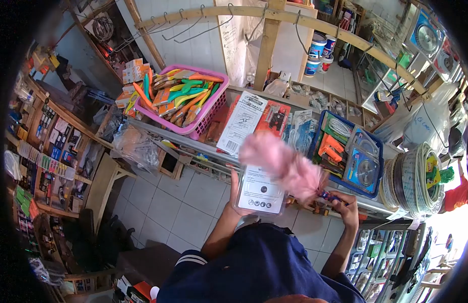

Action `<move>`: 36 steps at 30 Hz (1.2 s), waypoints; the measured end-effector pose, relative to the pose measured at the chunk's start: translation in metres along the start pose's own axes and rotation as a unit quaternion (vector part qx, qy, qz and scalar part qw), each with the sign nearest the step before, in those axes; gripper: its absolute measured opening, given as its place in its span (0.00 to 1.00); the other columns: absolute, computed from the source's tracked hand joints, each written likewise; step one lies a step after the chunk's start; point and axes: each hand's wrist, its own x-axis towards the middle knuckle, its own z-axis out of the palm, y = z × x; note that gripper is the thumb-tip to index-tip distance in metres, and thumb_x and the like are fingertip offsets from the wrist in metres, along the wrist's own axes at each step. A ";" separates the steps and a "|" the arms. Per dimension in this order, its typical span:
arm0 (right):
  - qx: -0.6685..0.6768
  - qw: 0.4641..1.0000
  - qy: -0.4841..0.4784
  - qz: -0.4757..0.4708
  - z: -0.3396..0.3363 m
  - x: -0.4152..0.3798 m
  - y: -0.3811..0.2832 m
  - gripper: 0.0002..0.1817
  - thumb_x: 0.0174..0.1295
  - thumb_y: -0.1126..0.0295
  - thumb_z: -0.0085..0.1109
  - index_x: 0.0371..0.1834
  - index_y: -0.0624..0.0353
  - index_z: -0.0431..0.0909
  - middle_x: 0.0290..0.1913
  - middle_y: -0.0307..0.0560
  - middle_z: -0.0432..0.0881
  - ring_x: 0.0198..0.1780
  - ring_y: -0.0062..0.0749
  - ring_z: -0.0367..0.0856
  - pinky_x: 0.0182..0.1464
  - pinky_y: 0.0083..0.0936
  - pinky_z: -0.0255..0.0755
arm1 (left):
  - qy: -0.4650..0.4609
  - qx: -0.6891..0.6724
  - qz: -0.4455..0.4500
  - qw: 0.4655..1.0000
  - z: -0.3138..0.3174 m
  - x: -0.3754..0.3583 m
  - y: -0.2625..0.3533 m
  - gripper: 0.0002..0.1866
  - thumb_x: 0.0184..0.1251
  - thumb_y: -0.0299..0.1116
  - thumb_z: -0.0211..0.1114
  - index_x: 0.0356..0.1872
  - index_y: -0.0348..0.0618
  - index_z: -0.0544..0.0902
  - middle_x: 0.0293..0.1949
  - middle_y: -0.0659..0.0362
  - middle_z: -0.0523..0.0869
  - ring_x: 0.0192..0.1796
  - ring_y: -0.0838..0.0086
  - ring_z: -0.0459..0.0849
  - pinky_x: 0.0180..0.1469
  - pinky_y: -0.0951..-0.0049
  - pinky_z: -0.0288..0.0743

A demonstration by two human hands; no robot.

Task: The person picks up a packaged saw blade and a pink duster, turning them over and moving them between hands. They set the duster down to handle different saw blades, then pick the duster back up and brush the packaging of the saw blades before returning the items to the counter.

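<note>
My left hand (235, 198) is closed on the left edge of a clear blister pack (259, 194) with a white printed card inside. My right hand (346, 208) grips the dark handle of a fluffy pink duster (284, 164), whose head is smeared by motion. The duster head overlaps the top of the blister pack in this view and partly covers it. Just beyond the pack, a white-backed packet (244, 121) lies on the counter beside red and blue carded goods (299, 129).
A pink basket (225, 96) full of colourful-handled brushes stands at the counter's left. To the right are a blue tray (377, 151) of packaged goods and coiled hose (413, 174). Metal hooks (299, 33) hang from a wooden beam (314, 18) above. Shelves (47, 141) line the left.
</note>
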 end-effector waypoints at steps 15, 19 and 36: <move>0.073 0.997 0.029 -0.014 0.078 0.011 0.024 0.15 0.63 0.72 0.65 0.53 0.65 0.84 0.43 0.38 0.87 0.42 0.18 0.79 0.45 0.17 0.72 | 0.102 0.057 0.250 0.961 0.005 0.004 0.017 0.52 0.58 0.78 0.50 0.74 0.48 0.60 0.65 0.49 0.72 0.65 0.59 0.74 0.64 0.53 0.72; 0.148 0.989 -0.018 0.002 0.111 0.004 0.047 0.16 0.64 0.70 0.65 0.53 0.64 0.83 0.41 0.36 0.85 0.39 0.18 0.77 0.43 0.15 0.70 | 0.008 0.014 0.200 0.980 -0.038 0.011 0.038 0.49 0.61 0.77 0.46 0.74 0.50 0.61 0.66 0.55 0.72 0.62 0.61 0.76 0.61 0.53 0.74; 0.201 0.976 0.079 0.033 0.159 0.007 0.036 0.14 0.67 0.68 0.60 0.52 0.63 0.84 0.31 0.31 0.79 0.28 0.11 0.65 0.30 0.13 0.58 | 0.055 -0.036 0.233 0.970 -0.036 0.004 0.025 0.37 0.69 0.65 0.47 0.73 0.54 0.64 0.66 0.56 0.74 0.69 0.61 0.70 0.73 0.46 0.59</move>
